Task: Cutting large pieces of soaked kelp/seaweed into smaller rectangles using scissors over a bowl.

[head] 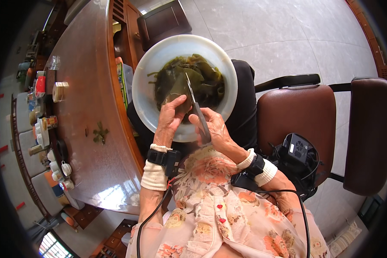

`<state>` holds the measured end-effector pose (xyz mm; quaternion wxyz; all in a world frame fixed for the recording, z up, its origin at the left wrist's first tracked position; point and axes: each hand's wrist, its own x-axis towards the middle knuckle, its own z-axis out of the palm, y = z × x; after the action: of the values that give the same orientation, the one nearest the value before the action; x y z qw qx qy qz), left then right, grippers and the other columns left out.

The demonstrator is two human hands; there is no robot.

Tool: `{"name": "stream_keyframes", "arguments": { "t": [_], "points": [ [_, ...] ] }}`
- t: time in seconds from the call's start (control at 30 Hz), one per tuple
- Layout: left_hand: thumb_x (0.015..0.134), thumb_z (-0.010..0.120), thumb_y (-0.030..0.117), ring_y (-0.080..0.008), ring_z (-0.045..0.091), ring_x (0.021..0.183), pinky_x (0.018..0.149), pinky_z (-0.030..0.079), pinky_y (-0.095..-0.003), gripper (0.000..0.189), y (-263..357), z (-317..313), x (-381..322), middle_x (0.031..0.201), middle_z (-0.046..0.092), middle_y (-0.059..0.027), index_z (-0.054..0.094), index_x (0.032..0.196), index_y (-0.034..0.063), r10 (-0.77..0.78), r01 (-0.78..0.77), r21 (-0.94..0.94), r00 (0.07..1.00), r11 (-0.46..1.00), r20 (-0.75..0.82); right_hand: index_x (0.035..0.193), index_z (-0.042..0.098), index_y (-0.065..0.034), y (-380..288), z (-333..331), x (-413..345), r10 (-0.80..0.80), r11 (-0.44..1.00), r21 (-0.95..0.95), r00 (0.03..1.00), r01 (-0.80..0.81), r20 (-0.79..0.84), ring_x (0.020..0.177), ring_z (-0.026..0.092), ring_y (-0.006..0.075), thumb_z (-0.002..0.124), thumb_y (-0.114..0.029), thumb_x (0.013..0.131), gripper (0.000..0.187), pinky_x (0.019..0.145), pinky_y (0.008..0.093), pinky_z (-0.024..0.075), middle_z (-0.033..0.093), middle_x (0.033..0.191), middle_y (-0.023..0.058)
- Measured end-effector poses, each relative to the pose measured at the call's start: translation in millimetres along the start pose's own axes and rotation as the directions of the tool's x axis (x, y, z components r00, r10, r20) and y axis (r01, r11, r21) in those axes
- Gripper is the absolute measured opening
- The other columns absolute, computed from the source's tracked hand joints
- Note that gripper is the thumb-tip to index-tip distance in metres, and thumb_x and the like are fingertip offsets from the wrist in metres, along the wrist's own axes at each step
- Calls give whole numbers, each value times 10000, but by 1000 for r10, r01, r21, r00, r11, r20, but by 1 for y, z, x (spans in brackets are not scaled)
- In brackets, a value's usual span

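A wide, pale plastic basin (142,85) rests on my lap. Dark green kelp (211,75), wet and folded, fills the bottom of it. Between the thumb and fingers of my left hand (169,121) is a broad, flat strip of kelp (178,88), held over the basin. My right hand (217,130) grips a pair of scissors (199,116) by dark grey handles. The scissor blades point away from me along the strip's right side and look nearly closed. Part of the handles is hidden by my fingers.
At left stands a glossy wooden table (87,80) with a green leafy scrap (100,133), white cups (66,168) and small packages. A brown padded armchair (293,119) at right holds a black device (296,150) with cables. A dark stool (164,24) is beyond the basin.
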<state>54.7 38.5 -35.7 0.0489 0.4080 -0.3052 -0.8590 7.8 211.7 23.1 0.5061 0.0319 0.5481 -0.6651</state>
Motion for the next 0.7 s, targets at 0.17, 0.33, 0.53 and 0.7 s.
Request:
{"name": "stream_keyframes", "arguments": {
  "t": [0.17,0.33,0.53,0.7],
  "points": [
    [883,637,23,-198,682,801,710,582,-330,83,2,-1,-3,893,692,-85,665,959,3,8,-8,34,1000,999,3,1162,535,39,-9,1,0,20,1000,-24,1000,-20,5,472,532,104,683,-462,861,602,425,261,474,533,690,38],
    [870,646,17,-186,677,799,711,580,-306,104,8,10,-13,898,692,-82,673,968,-6,42,-42,125,999,991,1,1130,534,38,-12,0,7,25,999,-45,1000,-25,1,481,539,109,681,-496,853,620,427,261,472,528,688,39],
    [857,672,38,-180,673,799,724,574,-307,127,10,6,-13,899,690,-86,677,969,-22,49,-49,217,999,975,5,1089,532,34,-10,0,14,-1,1000,-19,1000,2,19,485,541,112,683,-560,828,666,424,262,469,522,688,36],
    [858,673,46,-184,675,825,767,566,-313,152,9,1,-12,918,691,-99,674,982,-43,15,-20,234,1000,972,20,1071,537,39,-9,-2,22,-19,1000,7,999,19,32,475,544,124,698,-510,838,617,404,265,457,527,680,39]
  ]
}}
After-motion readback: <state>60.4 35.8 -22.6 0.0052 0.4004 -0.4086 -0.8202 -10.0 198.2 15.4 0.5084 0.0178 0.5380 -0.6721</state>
